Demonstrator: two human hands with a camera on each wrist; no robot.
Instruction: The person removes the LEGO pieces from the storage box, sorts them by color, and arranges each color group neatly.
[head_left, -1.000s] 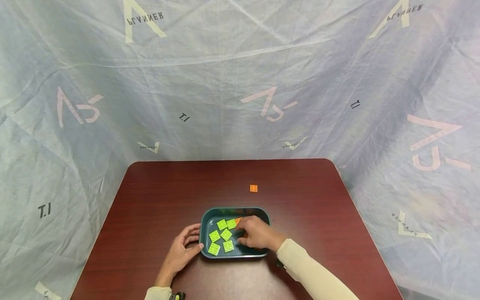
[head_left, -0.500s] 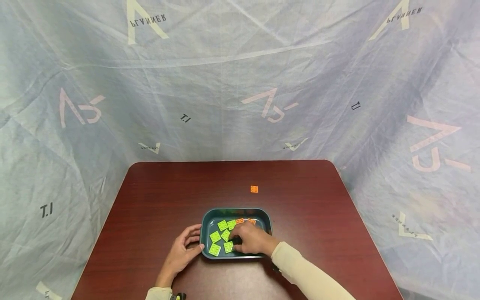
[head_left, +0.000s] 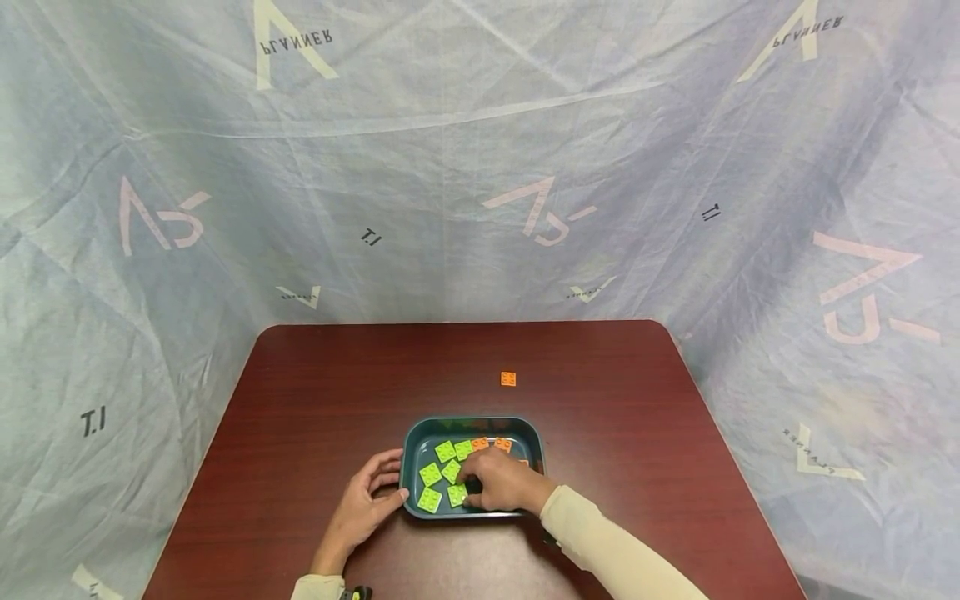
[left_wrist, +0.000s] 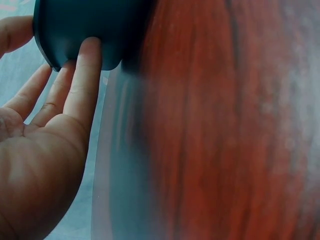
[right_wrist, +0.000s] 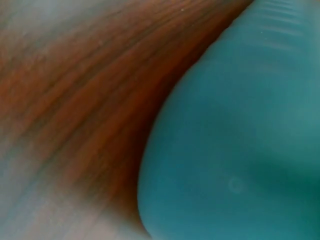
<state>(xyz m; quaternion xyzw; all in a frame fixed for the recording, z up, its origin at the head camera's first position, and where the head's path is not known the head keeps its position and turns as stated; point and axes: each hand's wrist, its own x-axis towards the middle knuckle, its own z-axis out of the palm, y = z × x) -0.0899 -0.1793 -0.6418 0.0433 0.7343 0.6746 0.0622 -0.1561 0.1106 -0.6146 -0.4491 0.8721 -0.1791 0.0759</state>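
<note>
A dark teal tray [head_left: 487, 516] with rounded corners lies near the middle of the table. My left hand [head_left: 360, 504] rests against its left side, thumb at the rim. In the left wrist view, the straight fingers [left_wrist: 82, 85] touch the outer wall of the tray [left_wrist: 80, 25]. Inside lie several light green studded building blocks [head_left: 430, 475], mostly on the left. Orange ones [head_left: 503, 444] sit along the back and right. My right hand [head_left: 506, 479] reaches in, bent thumb and index finger beside a green block [head_left: 457, 494]; I cannot tell whether they pinch it.
Beyond the tray, one orange block [head_left: 508, 379] lies alone on the reddish-brown table [head_left: 337, 375]. Grey printed cloth [head_left: 442, 167] hangs behind the table and along both sides. A blurred blue-green curved surface [right_wrist: 230, 140] fills much of the right wrist view.
My right hand has shifted left and slightly towards me within the tray, and has barely moved since half a second ago. Orange blocks at the back and right now show. My left hand stays put.
</note>
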